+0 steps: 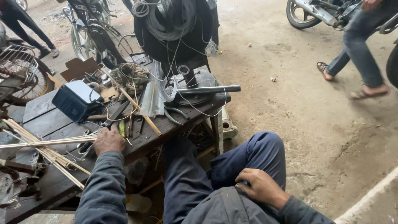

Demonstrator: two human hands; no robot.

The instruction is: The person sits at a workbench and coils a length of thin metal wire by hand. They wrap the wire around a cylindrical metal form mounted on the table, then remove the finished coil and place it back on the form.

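One view only, and it is riding on the person's head, tilting steeply down and forward. It is sitting close over the lap: the knees (pixel 257 157) are filling the near bottom edge, the left hand (pixel 108 141) and right hand (pixel 259 186) are showing just below the lens. The bench (pixel 45 120) is lying near left, running off the left edge. Farther out, the camera is catching dirt floor (pixel 315 108) right, and a motorbike (pixel 319 12) cropped along the far top edge.
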